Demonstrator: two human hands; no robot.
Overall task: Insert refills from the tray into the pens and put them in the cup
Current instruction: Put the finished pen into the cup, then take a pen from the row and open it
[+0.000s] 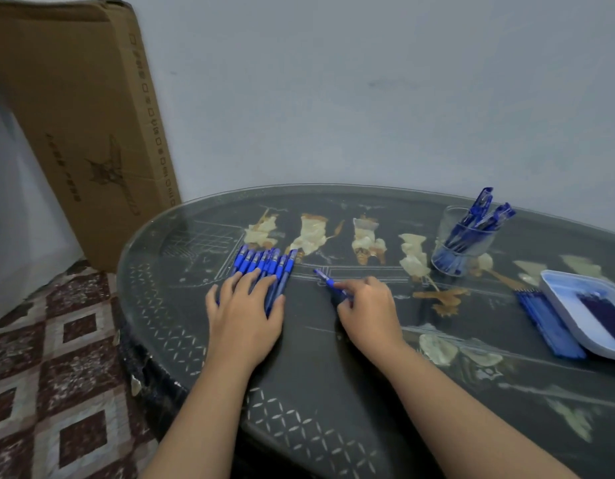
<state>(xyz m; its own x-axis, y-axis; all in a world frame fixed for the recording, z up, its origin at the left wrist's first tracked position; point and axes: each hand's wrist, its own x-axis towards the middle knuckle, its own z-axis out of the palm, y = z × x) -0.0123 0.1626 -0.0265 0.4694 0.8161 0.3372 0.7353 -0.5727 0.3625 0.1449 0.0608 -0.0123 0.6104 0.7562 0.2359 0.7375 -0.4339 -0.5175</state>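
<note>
Cardboard box (pixel 81 133) is leaning against the wall at far left, with patterned floor (pixel 57 357) showing below it. The dark glass-topped table (pixel 333 375) is filling the rest of the view.

On its left part a row of pens (pixel 264 262) is lying side by side, blue grips pointing away from the person. The left hand (pixel 245 316) is lying flat on the near ends of the row, fingers straight and spread, gripping nothing.

Just to the right, the right hand (pixel 368 312) is pinching a single pen (pixel 325 279) in curled fingers, with the pen angling up-left, low over the table.

Further right, near the far edge, the clear cup (pixel 461 243) is standing upright and holding several blue pens.

At the right edge, loose refills (pixel 548 323) are lying in a bundle on the table, touching the left side of the white tray (pixel 575 305). More dark refills (pixel 603 312) are sitting inside it.
</note>
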